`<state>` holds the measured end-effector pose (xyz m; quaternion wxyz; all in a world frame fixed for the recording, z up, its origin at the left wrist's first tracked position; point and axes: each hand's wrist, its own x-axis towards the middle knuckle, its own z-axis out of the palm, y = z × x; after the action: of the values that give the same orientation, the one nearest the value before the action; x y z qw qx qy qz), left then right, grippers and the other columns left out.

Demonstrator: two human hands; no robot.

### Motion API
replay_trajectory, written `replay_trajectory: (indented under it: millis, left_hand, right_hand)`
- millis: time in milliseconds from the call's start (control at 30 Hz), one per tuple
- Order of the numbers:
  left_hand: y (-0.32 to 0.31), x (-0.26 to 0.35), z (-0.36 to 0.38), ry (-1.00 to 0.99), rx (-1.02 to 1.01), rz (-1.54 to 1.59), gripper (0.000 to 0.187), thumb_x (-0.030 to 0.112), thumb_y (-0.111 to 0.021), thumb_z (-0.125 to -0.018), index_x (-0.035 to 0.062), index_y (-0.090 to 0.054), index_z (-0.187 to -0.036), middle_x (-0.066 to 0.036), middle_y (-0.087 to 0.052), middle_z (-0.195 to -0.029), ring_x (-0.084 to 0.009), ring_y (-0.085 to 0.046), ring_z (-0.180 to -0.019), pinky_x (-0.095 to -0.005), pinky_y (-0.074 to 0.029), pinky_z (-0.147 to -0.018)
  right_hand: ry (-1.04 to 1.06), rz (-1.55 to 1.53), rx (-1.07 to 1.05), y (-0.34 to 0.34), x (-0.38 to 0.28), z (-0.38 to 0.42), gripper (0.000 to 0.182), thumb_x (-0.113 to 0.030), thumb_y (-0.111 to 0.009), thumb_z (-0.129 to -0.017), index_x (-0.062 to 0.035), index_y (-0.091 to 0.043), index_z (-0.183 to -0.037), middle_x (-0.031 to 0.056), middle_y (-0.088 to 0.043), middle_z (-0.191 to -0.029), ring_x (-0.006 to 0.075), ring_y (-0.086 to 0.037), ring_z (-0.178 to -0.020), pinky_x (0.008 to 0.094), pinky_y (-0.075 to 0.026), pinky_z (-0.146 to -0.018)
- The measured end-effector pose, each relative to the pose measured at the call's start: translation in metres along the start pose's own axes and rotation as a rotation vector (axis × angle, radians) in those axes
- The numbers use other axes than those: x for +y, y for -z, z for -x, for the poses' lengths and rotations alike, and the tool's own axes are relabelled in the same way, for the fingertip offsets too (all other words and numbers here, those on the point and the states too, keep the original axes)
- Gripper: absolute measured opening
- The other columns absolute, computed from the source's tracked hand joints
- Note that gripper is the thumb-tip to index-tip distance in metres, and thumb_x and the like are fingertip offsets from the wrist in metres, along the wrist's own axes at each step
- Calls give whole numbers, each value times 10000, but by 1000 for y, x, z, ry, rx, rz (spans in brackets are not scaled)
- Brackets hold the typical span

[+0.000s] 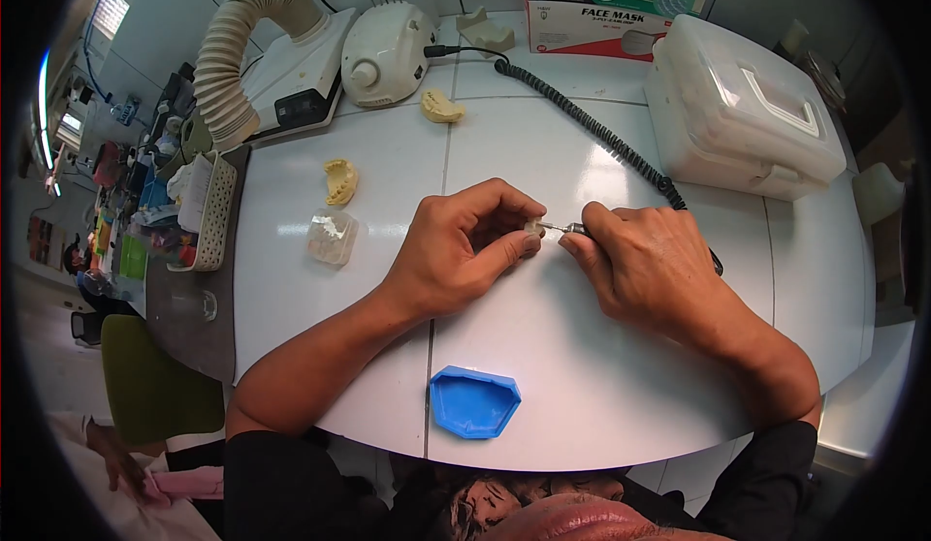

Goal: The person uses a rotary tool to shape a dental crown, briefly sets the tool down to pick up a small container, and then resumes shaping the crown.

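My left hand (470, 240) pinches a small pale piece (533, 226) between thumb and fingers at the middle of the white table. From the right, my right hand (645, 255) grips a dark rotary handpiece (579, 230), and its thin metal tip (553, 226) points at the small piece, touching or nearly touching it. A black coiled cord (592, 122) runs from the white control unit (388, 53) to behind my right hand. Nearer to me lies a blue angular tray (475, 403). Left of my left hand are a yellowish dental cast (340, 182) and a small clear box (331, 238).
A second cast (442, 107) lies near the control unit. A ribbed hose (228, 47) curves at the back left. Face mask boxes (601, 17) and a white case (742, 105) stand at the back right. At lower left, another person's hand (121, 459) shows.
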<state>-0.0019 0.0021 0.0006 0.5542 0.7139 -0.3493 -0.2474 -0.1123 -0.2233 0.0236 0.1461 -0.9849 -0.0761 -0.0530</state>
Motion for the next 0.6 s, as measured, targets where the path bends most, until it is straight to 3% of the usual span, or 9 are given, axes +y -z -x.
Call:
replay_trajectory:
  millis: [367,600]
  left_hand:
    - [-4,2,-1,8,69,85,189,-39,-693,-1031,-52,-673,-1218,-138,-795,-1118,-172,-790,-1046,-285,-657,-897]
    - [-2,2,0,3,63,-21,181,-8,-770,-996,-55,-685,-1149,-126,-801,-1025,-149,-794,-947,-267,-647,-823]
  right_hand:
    - [-4,-73,53,-2,2,1,376,-340,-638,-1098,-24,-647,-895,187,-671,-641,412,-655,-547,519,-490,-523]
    - [-8,-71,47,-2,-1,2,353,-322,-656,-1083,-28,-620,-892,175,-667,-663,410,-653,-561,520,-486,-521]
